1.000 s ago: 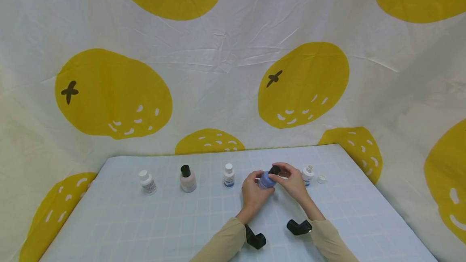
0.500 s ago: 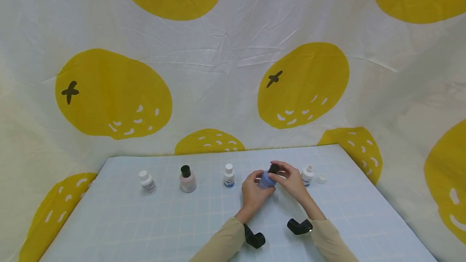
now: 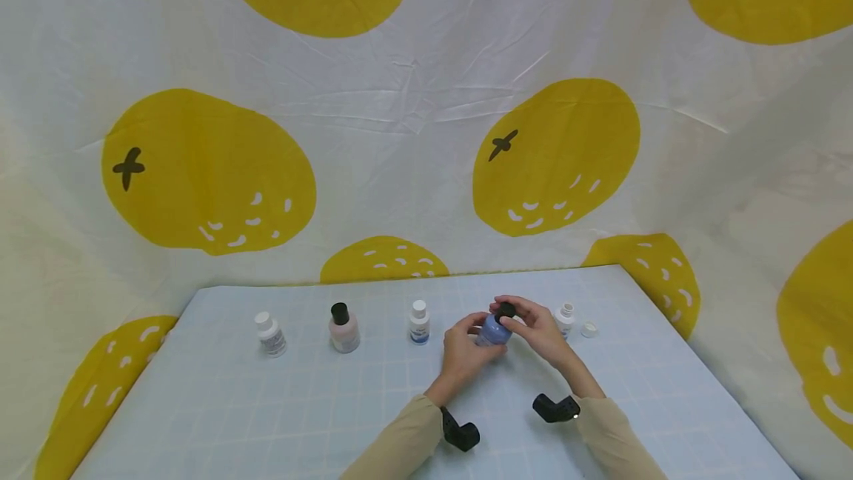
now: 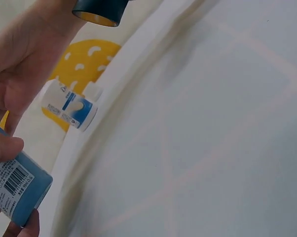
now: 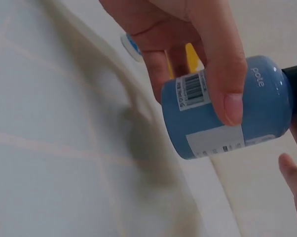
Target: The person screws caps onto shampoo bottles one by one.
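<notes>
My left hand [image 3: 463, 352] grips a blue bottle [image 3: 494, 330] with a printed label and barcode. The thumb lies along its side in the right wrist view, where the blue bottle [image 5: 262, 94] is large and tilted. From the right, my right hand [image 3: 543, 330] pinches the bottle's black cap [image 3: 506, 310] between thumb and fingers. That black cap [image 5: 295, 89] sits at the bottle's neck, partly hidden by fingers. Behind my right hand stands a small white bottle [image 3: 564, 318] with a bare neck, and a white cap [image 3: 589, 329] lies on the table beside it.
Left of my hands, along the table [image 3: 300, 413], stand a small white bottle with a blue label [image 3: 419, 323], a pinkish bottle with a black cap [image 3: 344, 332] and another white bottle [image 3: 270, 335]. A fruit-patterned cloth [image 3: 400, 169] rises behind the table.
Both hands and the blue bottle have shifted slightly to the right. The right hand's fingers have changed position around the black cap. The other bottles stay where they were.
</notes>
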